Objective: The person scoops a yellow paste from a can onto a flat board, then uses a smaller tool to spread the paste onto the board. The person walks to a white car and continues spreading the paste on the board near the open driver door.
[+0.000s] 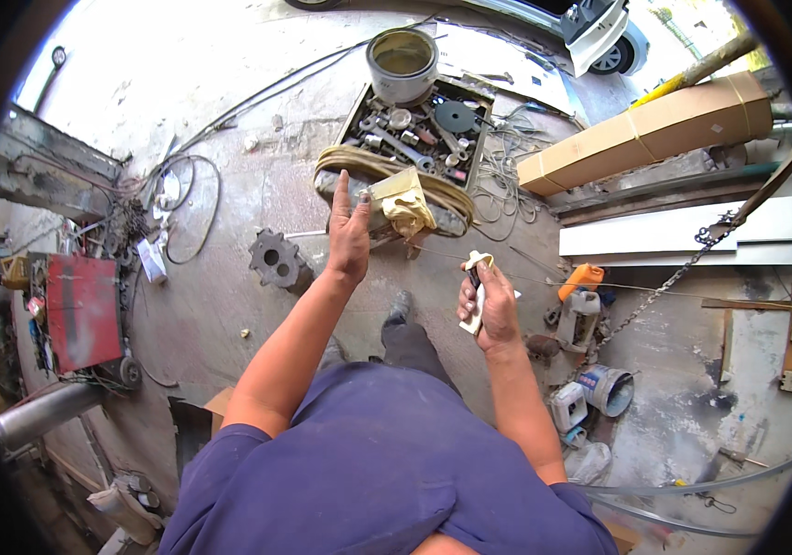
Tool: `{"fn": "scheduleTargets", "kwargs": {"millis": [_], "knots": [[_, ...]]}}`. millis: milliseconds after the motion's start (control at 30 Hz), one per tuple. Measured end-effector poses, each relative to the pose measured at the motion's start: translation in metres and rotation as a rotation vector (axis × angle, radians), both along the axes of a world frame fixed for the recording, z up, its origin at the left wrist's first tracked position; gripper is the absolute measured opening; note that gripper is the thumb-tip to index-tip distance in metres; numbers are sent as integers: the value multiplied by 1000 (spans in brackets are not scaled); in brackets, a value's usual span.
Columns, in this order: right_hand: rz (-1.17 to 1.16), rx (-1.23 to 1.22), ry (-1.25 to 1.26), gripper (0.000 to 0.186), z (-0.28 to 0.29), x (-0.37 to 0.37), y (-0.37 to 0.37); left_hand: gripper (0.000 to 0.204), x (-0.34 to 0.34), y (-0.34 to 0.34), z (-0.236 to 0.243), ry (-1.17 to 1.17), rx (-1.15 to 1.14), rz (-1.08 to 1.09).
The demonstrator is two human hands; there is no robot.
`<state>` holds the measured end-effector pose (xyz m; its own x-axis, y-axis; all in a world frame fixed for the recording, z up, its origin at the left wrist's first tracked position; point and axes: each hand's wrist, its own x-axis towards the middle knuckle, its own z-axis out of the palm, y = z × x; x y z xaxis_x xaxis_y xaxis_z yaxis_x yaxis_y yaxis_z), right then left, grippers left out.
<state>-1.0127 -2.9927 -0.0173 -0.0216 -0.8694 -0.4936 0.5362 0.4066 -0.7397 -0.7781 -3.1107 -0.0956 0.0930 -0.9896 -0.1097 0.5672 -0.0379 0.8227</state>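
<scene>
My left hand (350, 242) is raised in front of me, fingers stretched and apart. Just right of its fingertips is a flat plate (389, 188) carrying a thick lump of cream-coloured paste (407, 211); whether the fingers touch the plate is unclear. To the right, my right hand (496, 310) is closed round a white spreader (474, 320), with cream paste (479, 259) at its upper end. A thin line runs past this hand. Beyond the plate, a large round tin (402, 65) with paste-stained walls stands on a crate of metal parts (419, 129).
A coiled hose (451, 203) lies before the crate. Left are a toothed metal part (278, 261) and a red wheeled machine (84, 310). Right are a long cardboard box (646, 134), a hanging chain (641, 301), white panels (674, 231) and a bucket (611, 390). Cables trail across the floor.
</scene>
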Motion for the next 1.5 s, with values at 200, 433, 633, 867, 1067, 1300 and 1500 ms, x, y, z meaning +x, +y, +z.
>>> {"fn": "scheduleTargets", "kwargs": {"millis": [200,433,633,867,1067,1300,1500], "knots": [[23,38,-28,33,-15,-60,-36,37,-38,-77,-54,-322,26,34],[58,55,-42,43,-24,-88,-60,50,-40,-94,-57,-1103,148,87],[-9,11,-116,47,-26,-80,-78,65,-20,-75,-3,-1419,273,-23],[-62,-177,-227,59,-4,-46,-100,40,-20,-15,56,-596,239,-812],[-5,-289,-103,62,17,-3,-108,41,-45,-6,89,-271,109,-1069],[254,-340,343,44,20,6,-90,31,-23,-11,96,-223,153,-854],[374,-218,588,33,59,2,-79,30,-22,-13,90,-406,72,-813]]}}
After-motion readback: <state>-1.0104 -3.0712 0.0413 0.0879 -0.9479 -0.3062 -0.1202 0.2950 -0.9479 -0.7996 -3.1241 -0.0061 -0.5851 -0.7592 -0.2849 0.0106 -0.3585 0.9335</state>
